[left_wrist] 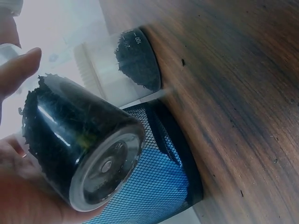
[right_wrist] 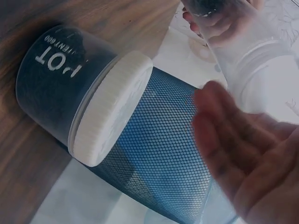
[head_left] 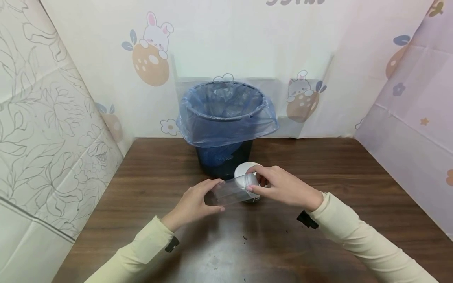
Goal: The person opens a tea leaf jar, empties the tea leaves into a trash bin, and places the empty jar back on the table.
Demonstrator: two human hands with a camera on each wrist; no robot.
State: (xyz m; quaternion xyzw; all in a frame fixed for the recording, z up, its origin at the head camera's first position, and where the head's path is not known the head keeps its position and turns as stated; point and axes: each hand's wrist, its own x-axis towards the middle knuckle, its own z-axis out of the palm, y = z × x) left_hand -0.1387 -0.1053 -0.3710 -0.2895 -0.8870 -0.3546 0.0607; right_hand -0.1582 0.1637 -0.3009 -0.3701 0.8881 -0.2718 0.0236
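A clear cylindrical jar [head_left: 230,192] is held tilted above the table between both hands. Dark, shredded flakes gather at its base [left_wrist: 70,126] in the left wrist view. My left hand [head_left: 194,201] grips the base end, thumb on the near side. At the jar's other end, my right hand [head_left: 283,185] has its thumb and fingertips round the pale, ridged neck or lid; glare hides which. Just behind stands a tub [right_wrist: 56,77] with a white ribbed lid [right_wrist: 112,109], printed lettering and dark contents, partly hidden by the jar and right hand in the head view.
A dark mesh bin [head_left: 224,159] lined with a blue plastic bag [head_left: 226,131] stands at the table's back, against a patterned cloth backdrop [head_left: 226,43]. Small dark flakes [head_left: 245,237] lie on the wooden table [head_left: 159,165]. Cloth panels border both sides.
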